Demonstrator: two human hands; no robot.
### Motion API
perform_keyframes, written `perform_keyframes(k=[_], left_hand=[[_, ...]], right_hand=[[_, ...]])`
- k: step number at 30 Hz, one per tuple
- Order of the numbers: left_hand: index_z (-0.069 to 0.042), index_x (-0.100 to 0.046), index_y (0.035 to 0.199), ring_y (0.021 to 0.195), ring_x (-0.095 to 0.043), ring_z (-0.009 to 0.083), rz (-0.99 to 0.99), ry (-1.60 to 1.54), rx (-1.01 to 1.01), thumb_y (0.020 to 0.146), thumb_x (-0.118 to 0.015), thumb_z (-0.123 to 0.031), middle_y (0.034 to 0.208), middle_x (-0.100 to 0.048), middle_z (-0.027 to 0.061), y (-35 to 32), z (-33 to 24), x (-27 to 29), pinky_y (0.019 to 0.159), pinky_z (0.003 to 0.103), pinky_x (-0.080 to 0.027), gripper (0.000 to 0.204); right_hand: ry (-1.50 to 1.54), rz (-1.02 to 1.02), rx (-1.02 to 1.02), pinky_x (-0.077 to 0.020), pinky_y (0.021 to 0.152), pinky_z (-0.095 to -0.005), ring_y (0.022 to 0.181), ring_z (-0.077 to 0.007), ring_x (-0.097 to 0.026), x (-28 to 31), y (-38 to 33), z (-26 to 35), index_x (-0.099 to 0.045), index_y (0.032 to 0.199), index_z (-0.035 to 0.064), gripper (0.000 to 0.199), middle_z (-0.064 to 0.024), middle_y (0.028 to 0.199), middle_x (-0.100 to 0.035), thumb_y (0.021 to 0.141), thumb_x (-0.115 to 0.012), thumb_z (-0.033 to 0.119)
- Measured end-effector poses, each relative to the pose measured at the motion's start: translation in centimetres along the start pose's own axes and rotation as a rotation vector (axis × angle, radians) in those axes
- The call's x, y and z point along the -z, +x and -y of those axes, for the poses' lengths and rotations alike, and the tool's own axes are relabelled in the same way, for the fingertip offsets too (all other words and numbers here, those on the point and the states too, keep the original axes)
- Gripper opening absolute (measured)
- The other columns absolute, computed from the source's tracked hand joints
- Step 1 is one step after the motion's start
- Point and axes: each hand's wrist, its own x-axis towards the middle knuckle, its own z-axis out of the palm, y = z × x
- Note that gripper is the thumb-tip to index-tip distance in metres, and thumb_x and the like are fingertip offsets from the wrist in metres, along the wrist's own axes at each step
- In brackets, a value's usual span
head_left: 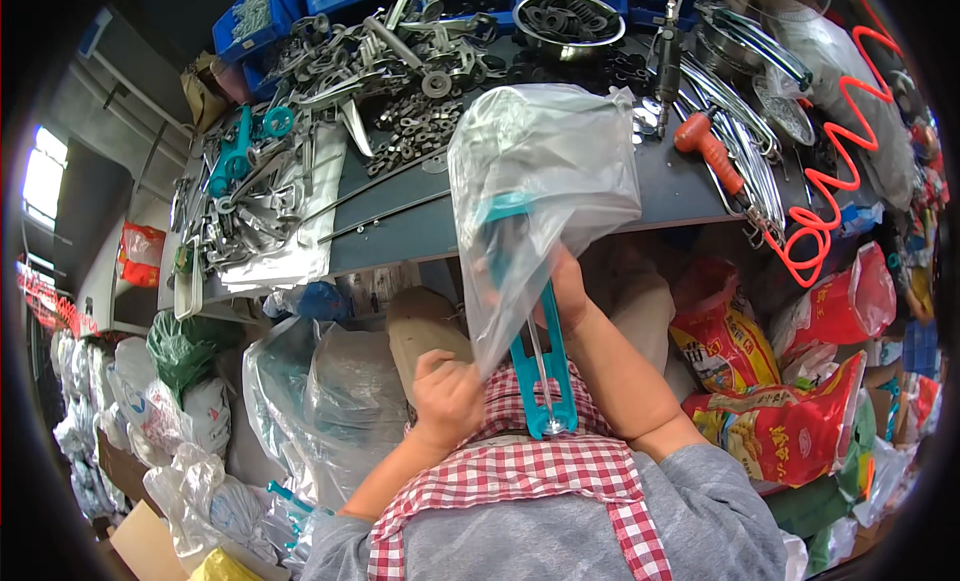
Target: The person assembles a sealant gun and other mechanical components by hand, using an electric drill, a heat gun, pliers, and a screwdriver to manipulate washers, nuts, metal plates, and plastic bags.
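Note:
My left hand (447, 396) is closed on the lower edge of a clear plastic bag (575, 146). It pulls that edge down and to the left. My right hand (568, 289) is wrapped round a long teal frame tool (560, 381) with a thin metal rod along its middle. The upper end of the tool is inside the bag and shows blurred through the film. Its lower end, with a small round metal piece, points at my checked apron (510, 471). The bag partly hides the fingers of my right hand.
Metal levers and rings lie heaped on the grey bench (400, 231). A steel bowl (568, 26) of dark rings stands behind. At right are an orange-handled tool (708, 149) and a coiled red hose (828, 181). Large plastic bags (330, 391) and red sacks (780, 421) flank my lap.

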Motion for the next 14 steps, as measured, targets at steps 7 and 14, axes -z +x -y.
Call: perform_keyframes(k=[7,14], left_hand=[[-0.003,-0.060,0.090,0.069,-0.060,0.0224,-0.344,-0.562,0.630,0.071,-0.065,-0.013,0.074,-0.061,0.0054,0.0,-0.6,4.0,0.084,0.043,-0.042,0.022],[-0.002,-0.055,0.074,0.054,-0.054,0.0314,0.230,-0.332,0.296,0.080,-0.060,-0.012,0.059,-0.052,0.0138,-1.0,-0.8,2.6,0.050,0.034,-0.043,0.012]], right_hand=[[-0.293,-0.196,-0.002,-0.0443,0.087,-0.0345,0.099,-0.0221,-0.055,2.4,-1.2,-5.1,-0.046,0.117,0.0030,0.036,-0.0107,0.108,-0.055,0.092,-0.044,0.029],[-0.784,-0.188,0.218,-0.0419,0.087,-0.0309,0.104,-0.0180,-0.051,2.9,-4.5,-5.9,-0.043,0.121,0.0048,0.041,-0.0070,0.113,-0.052,0.093,-0.041,0.034]])
